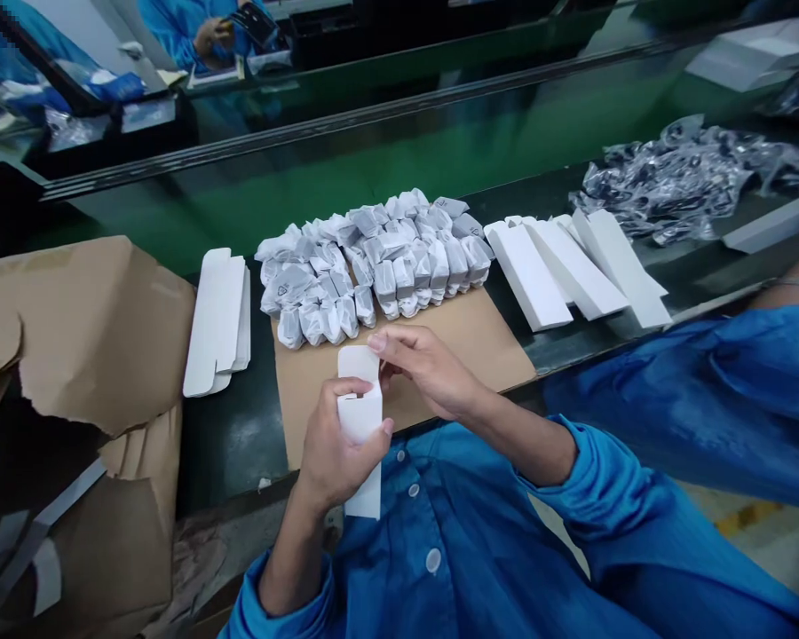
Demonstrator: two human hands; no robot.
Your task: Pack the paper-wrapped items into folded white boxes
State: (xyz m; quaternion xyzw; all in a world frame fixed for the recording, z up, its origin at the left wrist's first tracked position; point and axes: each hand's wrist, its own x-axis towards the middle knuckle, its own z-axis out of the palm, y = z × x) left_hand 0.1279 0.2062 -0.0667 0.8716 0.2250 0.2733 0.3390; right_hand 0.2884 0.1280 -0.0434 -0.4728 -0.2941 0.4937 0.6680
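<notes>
A narrow white box (pixel 362 419) is upright in front of my chest, its top flap raised. My left hand (pixel 336 444) is wrapped round its middle, thumb on the near face. With the fingertips of my right hand (pixel 423 366) I pinch the box's upper right edge beside the flap. Just beyond my hands, many small items in whitish wrapping (pixel 373 262) stand in packed rows on a brown cardboard sheet (pixel 439 355). Flattened white boxes (pixel 218 324) are stacked left of the sheet, and more white boxes (pixel 573 271) lie to its right.
A torn brown carton (pixel 86 328) takes up the left side. Clear plastic bags with dark contents (pixel 692 177) are heaped at the back right. A co-worker's blue sleeve (pixel 706 399) reaches in at the right. Across the green divider (pixel 306 173), other people sit working.
</notes>
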